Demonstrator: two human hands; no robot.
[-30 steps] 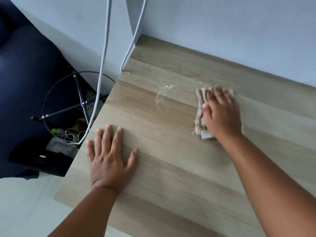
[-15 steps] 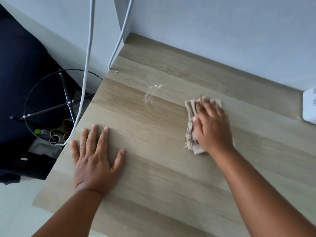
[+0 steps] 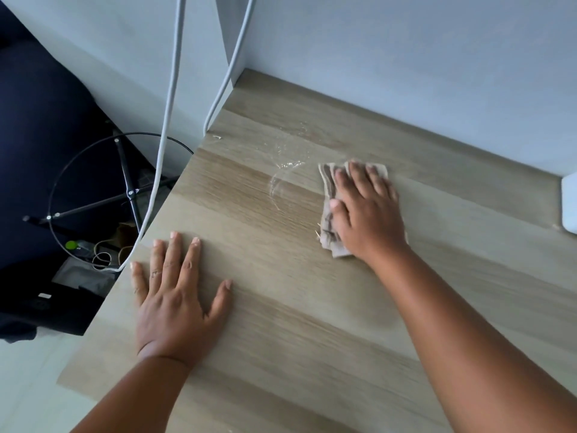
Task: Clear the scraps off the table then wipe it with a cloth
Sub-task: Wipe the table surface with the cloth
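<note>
Two white cables (image 3: 165,126) beside table (image 3: 281,354); left hand (image 3: 178,304) flat, right hand (image 3: 368,214) flat atop cloth (image 3: 327,195).

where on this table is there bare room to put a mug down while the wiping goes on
Bare wood lies between the left hand and the right forearm, toward the near edge of the table. More runs along the wall behind the cloth, up to the white object. Avoid the wet smear left of the cloth, under the right hand.
</note>
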